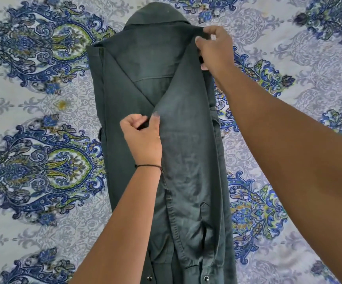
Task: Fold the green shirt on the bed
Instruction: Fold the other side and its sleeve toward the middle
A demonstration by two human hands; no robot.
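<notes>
The dark green shirt point(145, 64) lies back-up along the middle of the bed, collar at the far end. Both sides are folded inward, and the two sleeves run down the middle and overlap. My right hand point(215, 48) pinches the shirt's right shoulder fold near the collar. At the crossing of the sleeves, my left hand point(143, 136) is closed on the edge of the right sleeve. A thin black cord circles that wrist. The hem and snap buttons show at the bottom edge of the view.
A bedsheet point(43, 103) with a blue, green and grey paisley print covers the whole bed around the shirt. No other objects lie on it.
</notes>
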